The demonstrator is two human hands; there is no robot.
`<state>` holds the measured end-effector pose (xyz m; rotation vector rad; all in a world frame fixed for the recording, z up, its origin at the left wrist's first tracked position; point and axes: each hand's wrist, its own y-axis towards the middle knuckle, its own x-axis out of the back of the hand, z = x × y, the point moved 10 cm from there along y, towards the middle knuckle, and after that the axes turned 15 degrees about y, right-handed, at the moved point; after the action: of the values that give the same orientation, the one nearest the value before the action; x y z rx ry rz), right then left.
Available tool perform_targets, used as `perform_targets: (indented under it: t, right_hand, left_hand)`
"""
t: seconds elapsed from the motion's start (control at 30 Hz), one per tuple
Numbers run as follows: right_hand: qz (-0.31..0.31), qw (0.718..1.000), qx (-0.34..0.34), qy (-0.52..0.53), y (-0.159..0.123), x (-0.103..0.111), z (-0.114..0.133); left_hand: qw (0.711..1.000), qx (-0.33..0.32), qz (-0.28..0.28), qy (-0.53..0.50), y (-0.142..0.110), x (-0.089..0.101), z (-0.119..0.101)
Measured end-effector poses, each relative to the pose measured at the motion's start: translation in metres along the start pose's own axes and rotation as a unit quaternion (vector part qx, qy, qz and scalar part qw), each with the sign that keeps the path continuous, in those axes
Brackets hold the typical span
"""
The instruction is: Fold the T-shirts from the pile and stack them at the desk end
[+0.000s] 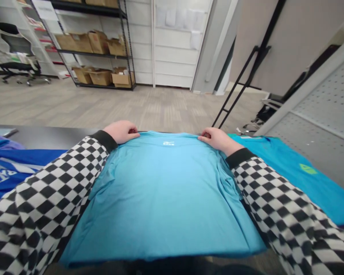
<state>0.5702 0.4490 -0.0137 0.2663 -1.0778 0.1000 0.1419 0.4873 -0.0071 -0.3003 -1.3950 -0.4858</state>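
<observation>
A light blue shirt [163,198] lies flat on the dark table [46,136], its far edge with a small white logo turned away from me. My left hand [122,131] pinches the far left corner of that edge, fingers curled on the fabric. My right hand [215,138] grips the far right corner in the same way. Both arms wear black-and-white checkered sleeves and run along the shirt's two sides.
A darker blue garment with white lettering [8,170] lies on the left. A teal shirt with a green mark [298,172] lies on the right. Beyond the table are carpet, a shelf of cardboard boxes [97,46], an office chair [15,57] and a pegboard panel [326,110].
</observation>
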Motion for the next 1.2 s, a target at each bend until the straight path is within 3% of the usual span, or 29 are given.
perform_targets:
  t: [0.1, 0.2, 0.27, 0.37, 0.47, 0.53, 0.7, 0.87, 1.2]
  right_hand:
    - [0.013, 0.999, 0.004, -0.040, -0.005, 0.005, 0.011]
    - [-0.023, 0.996, 0.032, -0.074, -0.014, 0.015, 0.037]
    - [-0.036, 0.995, 0.072, -0.056, -0.022, 0.011, 0.063]
    - [0.044, 0.994, 0.100, -0.015, -0.033, -0.024, 0.093]
    - [0.143, 0.988, 0.056, -0.017, -0.040, -0.062, 0.095]
    - [0.163, 0.986, 0.041, -0.018, -0.041, -0.070, 0.092]
    - [0.144, 0.988, 0.057, -0.013, -0.039, -0.064, 0.089]
    - [0.113, 0.990, 0.080, -0.022, -0.036, -0.055, 0.087]
    - [0.150, 0.988, 0.043, -0.016, -0.032, -0.066, 0.068]
  left_hand:
    - [0.998, 0.041, 0.006, 0.047, -0.004, 0.020, -0.023]
    - [0.999, 0.021, -0.040, 0.031, -0.007, 0.038, -0.071]
    - [0.999, -0.019, -0.036, -0.016, -0.009, 0.031, -0.105]
    - [0.999, -0.030, 0.010, -0.031, -0.013, 0.006, -0.134]
    - [0.998, -0.025, 0.054, -0.014, -0.016, -0.014, -0.138]
    - [0.998, -0.031, 0.060, -0.015, -0.017, -0.015, -0.137]
    - [1.000, -0.019, -0.005, -0.022, -0.016, 0.003, -0.127]
    - [0.998, -0.042, 0.049, -0.014, -0.016, -0.016, -0.131]
    - [0.997, -0.039, 0.063, -0.023, -0.013, -0.019, -0.129]
